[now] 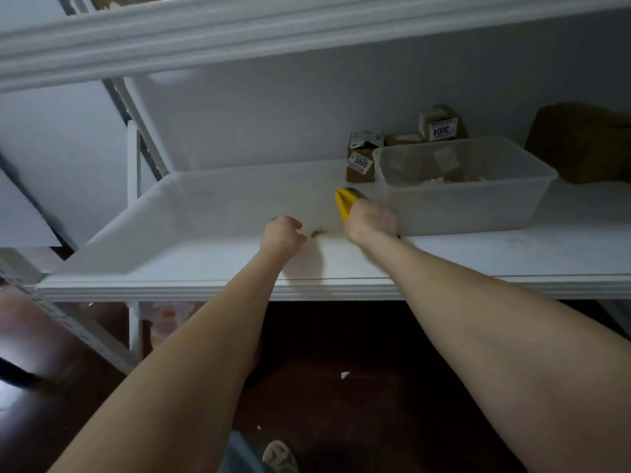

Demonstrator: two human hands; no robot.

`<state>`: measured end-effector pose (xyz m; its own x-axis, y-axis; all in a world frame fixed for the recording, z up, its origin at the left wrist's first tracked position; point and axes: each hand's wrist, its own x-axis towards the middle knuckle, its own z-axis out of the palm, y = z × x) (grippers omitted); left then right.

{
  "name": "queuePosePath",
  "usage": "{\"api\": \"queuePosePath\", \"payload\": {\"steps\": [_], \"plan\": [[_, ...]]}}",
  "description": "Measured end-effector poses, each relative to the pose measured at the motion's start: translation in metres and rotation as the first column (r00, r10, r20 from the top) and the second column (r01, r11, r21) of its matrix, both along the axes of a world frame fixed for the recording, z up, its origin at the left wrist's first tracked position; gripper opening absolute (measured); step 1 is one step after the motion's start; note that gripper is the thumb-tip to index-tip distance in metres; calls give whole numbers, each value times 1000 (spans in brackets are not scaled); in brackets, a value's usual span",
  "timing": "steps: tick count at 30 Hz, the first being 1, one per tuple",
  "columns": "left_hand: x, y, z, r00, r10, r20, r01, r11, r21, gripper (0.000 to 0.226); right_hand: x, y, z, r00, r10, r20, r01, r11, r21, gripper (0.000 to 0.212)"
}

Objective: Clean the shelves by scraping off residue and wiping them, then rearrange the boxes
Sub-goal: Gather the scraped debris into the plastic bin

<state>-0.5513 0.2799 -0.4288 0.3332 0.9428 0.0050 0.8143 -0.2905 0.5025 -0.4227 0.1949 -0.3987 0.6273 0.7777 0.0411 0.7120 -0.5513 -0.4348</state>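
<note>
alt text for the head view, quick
A person's right hand grips a yellow scraper at a white shelf, next to a brown residue spot, with the left hand curled close beside it. A clear bin sits just right of the hands, with small labelled boxes behind it.

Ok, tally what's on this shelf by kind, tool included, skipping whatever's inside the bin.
Cardboard boxes: 4 (3005 box, 3004 box, low box between them, large box far right)
Clear plastic bin: 1
Yellow scraper: 1, in right hand
Total: 6
</note>
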Motion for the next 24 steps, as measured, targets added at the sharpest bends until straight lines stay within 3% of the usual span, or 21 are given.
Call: {"api": "queuePosePath", "payload": {"steps": [5,11,17,21,24], "plan": [[20,4,-17,999,-15,-31,16,1000,18,32,1,1,-16,991,44,123,-32,995,-98,37],[34,14,-23,989,143,42,-143,990,-7,29,-2,9,-20,987,97,126,-87,992,-86,35],[41,18,-21,982,186,-11,-187,981,-60,38,0,10,-24,987,104,121,-98,994,-55,35],[36,19,-19,988,148,43,-140,979,-149,40,4,12,-29,970,186,158,-179,982,-63,31],[31,20,-17,975,143,171,-107,973,-205,20,5,8,-26,958,209,197,-199,977,-71,30]]}}
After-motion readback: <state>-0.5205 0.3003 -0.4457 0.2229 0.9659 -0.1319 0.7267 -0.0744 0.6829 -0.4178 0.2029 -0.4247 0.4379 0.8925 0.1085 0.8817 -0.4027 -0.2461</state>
